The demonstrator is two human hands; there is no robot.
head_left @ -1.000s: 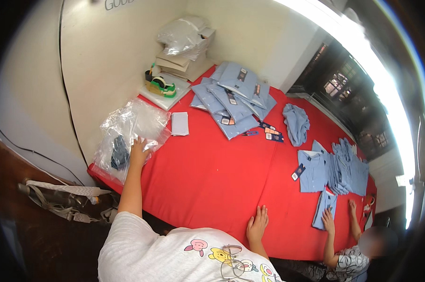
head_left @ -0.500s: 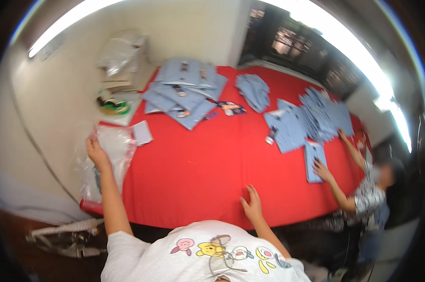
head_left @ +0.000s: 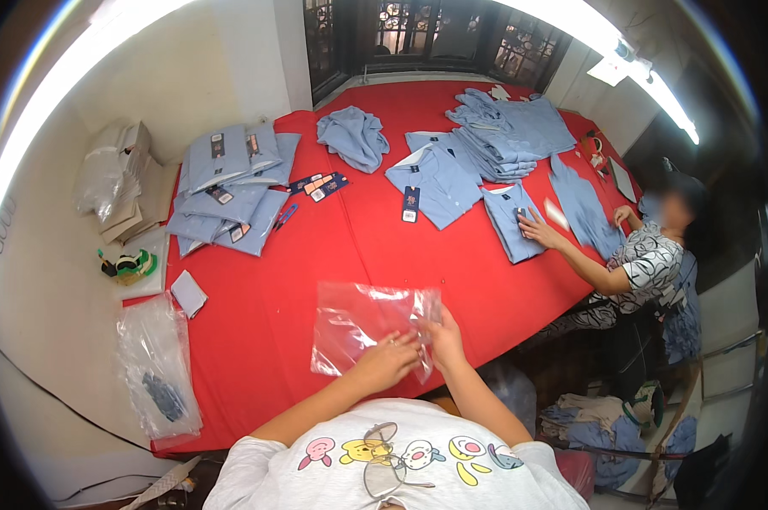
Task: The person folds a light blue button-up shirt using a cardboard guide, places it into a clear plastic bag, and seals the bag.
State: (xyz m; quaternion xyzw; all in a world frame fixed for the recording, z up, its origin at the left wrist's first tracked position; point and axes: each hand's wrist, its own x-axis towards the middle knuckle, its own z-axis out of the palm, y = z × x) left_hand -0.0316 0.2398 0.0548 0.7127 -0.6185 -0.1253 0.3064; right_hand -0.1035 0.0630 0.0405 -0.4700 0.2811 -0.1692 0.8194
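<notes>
A clear plastic bag [head_left: 343, 327] is held up in front of my chest, above the near edge of the red-covered table. My right hand [head_left: 445, 342] grips its right end, fingers closed on the film. Lower down, my left hand [head_left: 389, 360] has its fingers bent and pressed together at the bag's near edge. Nothing shows inside the bag. Beyond it, to the left, lies a pile of packed light blue shirts [head_left: 231, 202] with dark tags. More clear bags [head_left: 150, 340] lie at the table's left edge, with something dark among them.
On the right, a co-worker's hand [head_left: 541, 229] rests on a folded blue shirt [head_left: 510, 240]. Other blue shirts [head_left: 503, 136] lie farther back. Loose tags [head_left: 320, 184], a small white stack [head_left: 188, 293] and a green tape dispenser [head_left: 136, 267] are on the table's left side.
My left hand has come from the bags at the left edge to the front middle with one bag. My right hand has closed on it. The view has turned to the right.
</notes>
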